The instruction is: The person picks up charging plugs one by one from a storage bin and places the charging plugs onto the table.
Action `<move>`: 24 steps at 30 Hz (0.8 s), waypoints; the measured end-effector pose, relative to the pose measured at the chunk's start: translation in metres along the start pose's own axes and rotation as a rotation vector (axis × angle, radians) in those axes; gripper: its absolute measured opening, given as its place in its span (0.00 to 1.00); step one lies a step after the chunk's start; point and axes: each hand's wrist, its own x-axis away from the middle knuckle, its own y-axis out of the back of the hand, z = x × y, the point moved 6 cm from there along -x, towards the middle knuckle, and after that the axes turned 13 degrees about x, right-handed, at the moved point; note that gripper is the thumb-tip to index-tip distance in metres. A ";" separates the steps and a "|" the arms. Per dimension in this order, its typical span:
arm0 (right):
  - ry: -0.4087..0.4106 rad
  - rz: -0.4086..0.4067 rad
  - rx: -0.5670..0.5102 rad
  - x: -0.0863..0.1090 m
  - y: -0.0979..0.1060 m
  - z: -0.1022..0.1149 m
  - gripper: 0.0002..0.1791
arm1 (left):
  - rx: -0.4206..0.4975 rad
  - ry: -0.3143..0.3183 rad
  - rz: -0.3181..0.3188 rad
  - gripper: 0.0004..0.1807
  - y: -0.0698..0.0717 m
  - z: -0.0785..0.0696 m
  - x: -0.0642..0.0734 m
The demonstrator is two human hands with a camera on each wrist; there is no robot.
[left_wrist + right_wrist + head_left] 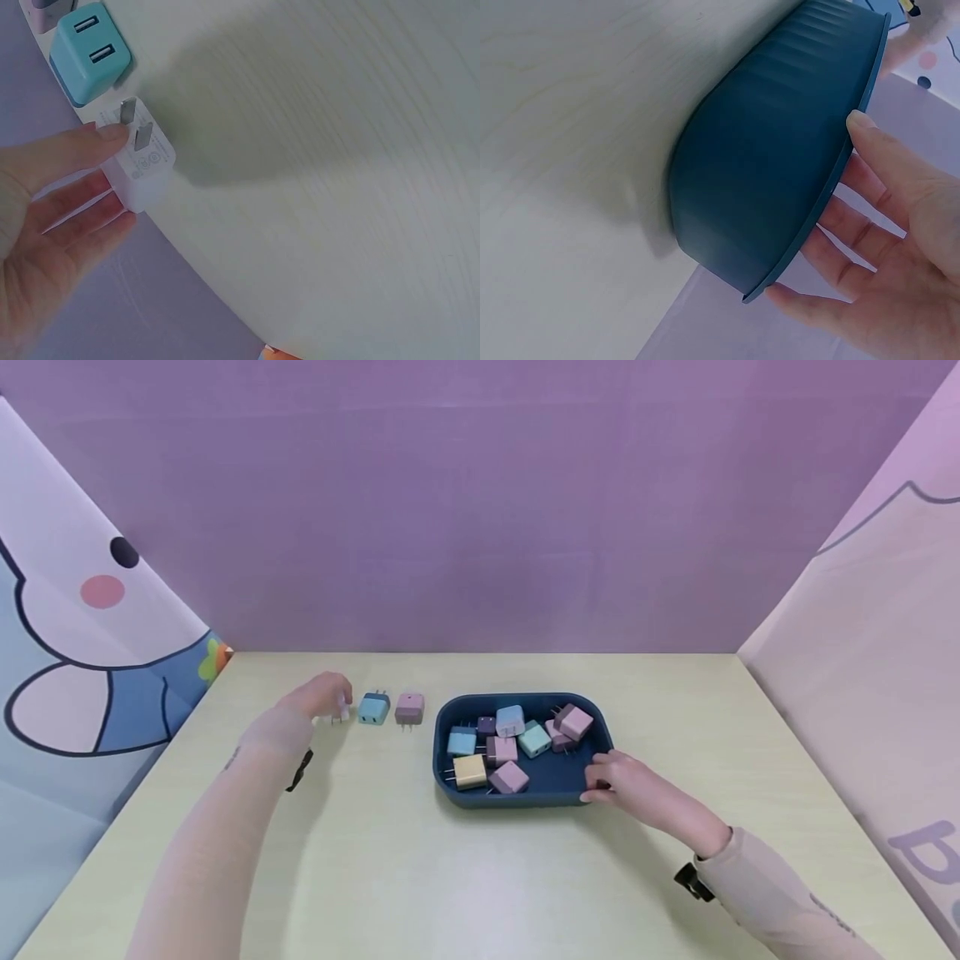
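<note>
Between thumb and fingers my left hand (318,695) pinches a white charger plug (146,161), its two flat metal prongs facing the wrist camera. It is at the left end of a short row on the table, beside a blue charger plug (373,708) and a pink-and-mauve charger plug (410,709). My right hand (626,785) grips the near right corner of a dark blue tub (555,798), thumb outside and fingers over the rim. Inside the tub lie several charger plugs, among them a yellow one (470,772), a green one (535,739) and a purple one (486,727).
The pale wood-grain table (360,860) ends at a purple backdrop (480,527). Cartoon-printed cloths flank it on the left (67,635) and right (885,677). Both wrists wear a sleeve-like cover with a black clip (693,882).
</note>
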 end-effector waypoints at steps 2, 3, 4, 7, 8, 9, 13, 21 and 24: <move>-0.001 -0.002 0.001 0.000 0.000 0.000 0.08 | 0.003 -0.003 -0.002 0.14 -0.001 0.001 0.000; -0.001 -0.002 0.001 -0.001 0.000 0.000 0.08 | 0.001 -0.006 -0.004 0.13 -0.001 0.002 0.000; -0.002 -0.003 0.000 -0.001 -0.001 0.000 0.08 | 0.001 -0.006 -0.005 0.13 -0.001 0.002 0.000; -0.003 -0.006 0.000 -0.001 -0.001 0.000 0.08 | -0.007 -0.001 -0.011 0.12 -0.003 0.005 0.000; -0.002 -0.007 0.000 -0.001 -0.001 0.000 0.08 | -0.010 0.000 -0.013 0.12 -0.003 0.005 0.000; -0.003 -0.008 0.000 -0.001 0.000 0.000 0.08 | -0.012 0.003 -0.013 0.12 -0.004 0.006 0.000; -0.002 -0.011 0.002 0.000 0.001 0.000 0.09 | 0.000 0.015 -0.007 0.13 -0.005 0.006 0.001; -0.002 -0.013 0.008 0.000 0.001 -0.001 0.09 | 0.031 0.064 -0.002 0.13 -0.007 0.008 -0.001; -0.003 -0.011 0.005 0.001 0.001 -0.001 0.08 | 0.036 0.079 -0.004 0.12 -0.007 0.010 -0.001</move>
